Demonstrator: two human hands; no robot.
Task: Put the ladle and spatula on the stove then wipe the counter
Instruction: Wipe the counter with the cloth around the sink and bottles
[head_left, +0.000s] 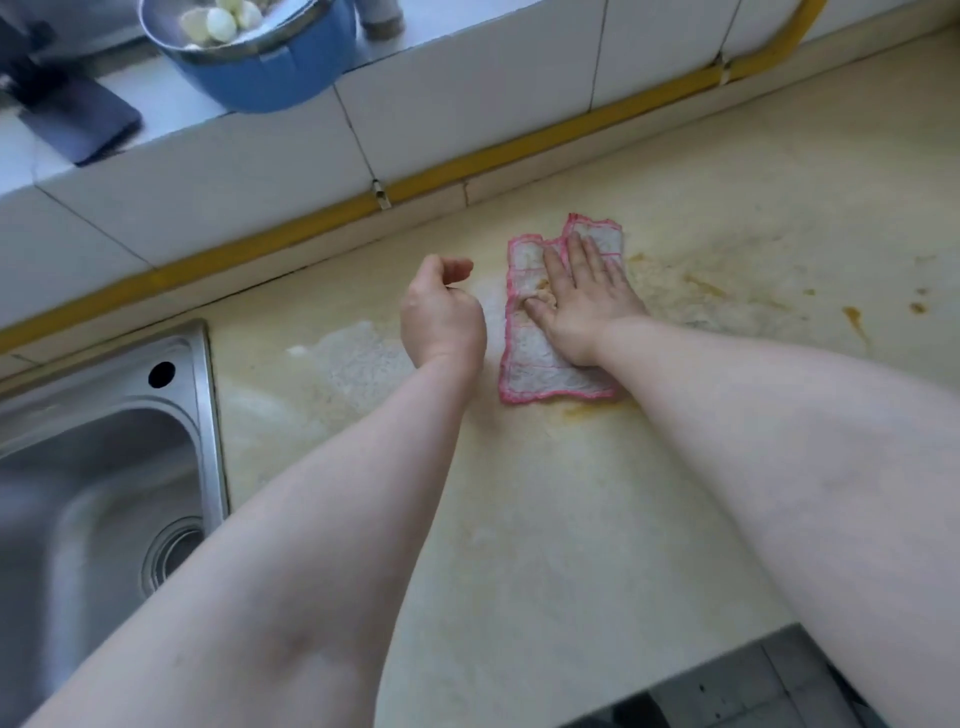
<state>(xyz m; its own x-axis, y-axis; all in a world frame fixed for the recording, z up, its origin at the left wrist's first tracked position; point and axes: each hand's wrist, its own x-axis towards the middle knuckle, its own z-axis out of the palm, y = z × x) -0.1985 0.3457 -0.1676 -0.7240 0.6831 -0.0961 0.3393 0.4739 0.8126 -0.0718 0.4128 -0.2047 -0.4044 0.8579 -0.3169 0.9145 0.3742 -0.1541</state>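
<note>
grip: our right hand (582, 296) is spread flat, pressing the cloth (550, 332); left hand (441, 312) loosely curled, holding nothing
risk: orange stains (854, 319) mid-right could just smear if we drag that soiled cloth over

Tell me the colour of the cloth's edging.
Pink edging on a whitish cloth, seen in the head view under the right hand.

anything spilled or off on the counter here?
Yes. Orange-brown sauce smears streak the cream counter right of the pink-edged white cloth, which the right hand presses flat. Blue-and-steel bowl overhangs the ledge edge.
</note>
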